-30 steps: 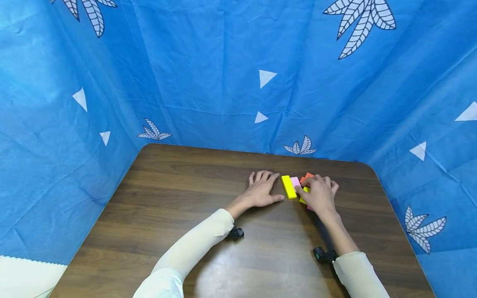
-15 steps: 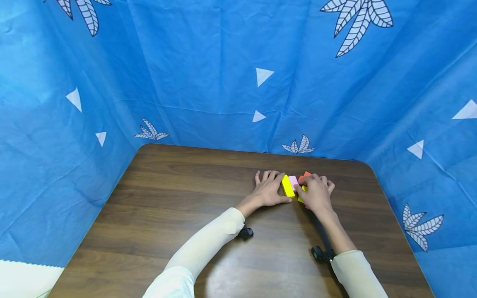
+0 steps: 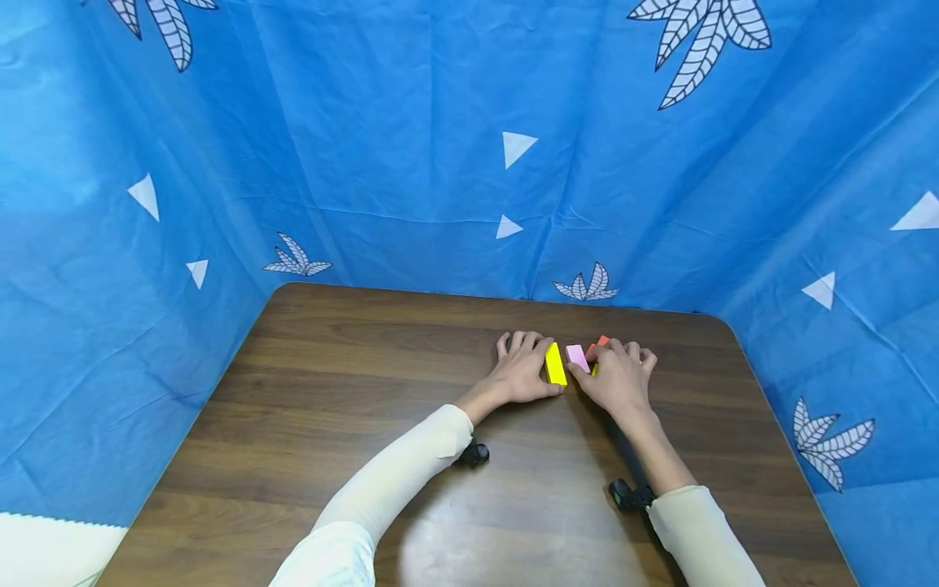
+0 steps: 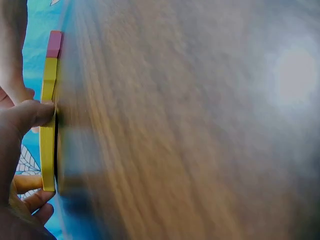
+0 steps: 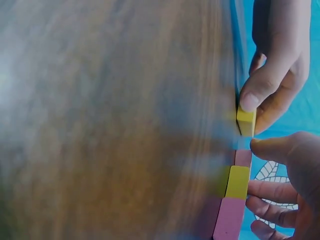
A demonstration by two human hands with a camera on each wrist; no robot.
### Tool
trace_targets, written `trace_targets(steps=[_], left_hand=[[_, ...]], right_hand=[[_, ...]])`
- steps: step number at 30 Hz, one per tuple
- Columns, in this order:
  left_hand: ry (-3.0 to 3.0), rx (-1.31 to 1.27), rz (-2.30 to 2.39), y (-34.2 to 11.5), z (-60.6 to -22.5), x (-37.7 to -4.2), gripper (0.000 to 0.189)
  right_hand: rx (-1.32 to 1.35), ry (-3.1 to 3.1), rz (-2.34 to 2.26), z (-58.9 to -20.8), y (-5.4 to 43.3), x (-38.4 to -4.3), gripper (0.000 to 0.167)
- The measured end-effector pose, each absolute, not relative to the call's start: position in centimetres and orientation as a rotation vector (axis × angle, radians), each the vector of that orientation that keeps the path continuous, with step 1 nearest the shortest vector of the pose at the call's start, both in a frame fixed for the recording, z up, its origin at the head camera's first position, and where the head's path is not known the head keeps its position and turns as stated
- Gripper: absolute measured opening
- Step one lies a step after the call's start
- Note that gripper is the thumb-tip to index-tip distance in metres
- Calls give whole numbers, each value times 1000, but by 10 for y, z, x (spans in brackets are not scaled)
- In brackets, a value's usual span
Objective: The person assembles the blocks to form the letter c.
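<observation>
In the head view, my left hand (image 3: 519, 371) grips a yellow block (image 3: 555, 364), its thumb at the near end and a fingertip at the far end. That block also shows in the right wrist view, under the left thumb (image 5: 250, 101). To the right, my right hand (image 3: 625, 379) has its thumb against the left side of a pink block (image 3: 577, 358) and its index finger on the other side. An orange block (image 3: 597, 346) and another yellow block (image 5: 237, 182) lie by its fingers, partly hidden by the hand. A larger pink block (image 5: 229, 218) shows in the right wrist view.
The blocks lie on a brown wooden table (image 3: 352, 359), near its far edge. A blue cloth (image 3: 381, 163) with white leaf and triangle prints hangs behind and at both sides.
My left hand reached right, took hold of the yellow block and drew it slightly left, away from the pink block. My right thumb has shifted left to the pink block.
</observation>
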State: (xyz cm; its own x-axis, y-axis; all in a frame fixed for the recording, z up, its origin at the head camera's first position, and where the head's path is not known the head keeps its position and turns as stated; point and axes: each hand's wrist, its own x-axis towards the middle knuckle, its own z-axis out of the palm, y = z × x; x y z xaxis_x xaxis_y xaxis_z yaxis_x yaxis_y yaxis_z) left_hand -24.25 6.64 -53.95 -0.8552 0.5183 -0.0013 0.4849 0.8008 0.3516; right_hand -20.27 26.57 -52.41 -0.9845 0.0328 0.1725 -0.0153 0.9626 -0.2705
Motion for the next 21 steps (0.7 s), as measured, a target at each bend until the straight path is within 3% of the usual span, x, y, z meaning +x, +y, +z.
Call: trace_targets(steps=[7, 14, 21], left_hand=[[2888, 810, 552, 52, -541, -243, 89], [2886, 817, 587, 32, -538, -241, 92], [2882, 848, 602, 16, -539, -238, 92]], right_hand=[[-47, -2941, 378, -523, 261, -203, 44], [-31, -2919, 398, -522, 258, -203, 27], [25, -2896, 434, -523, 260, -204, 29]])
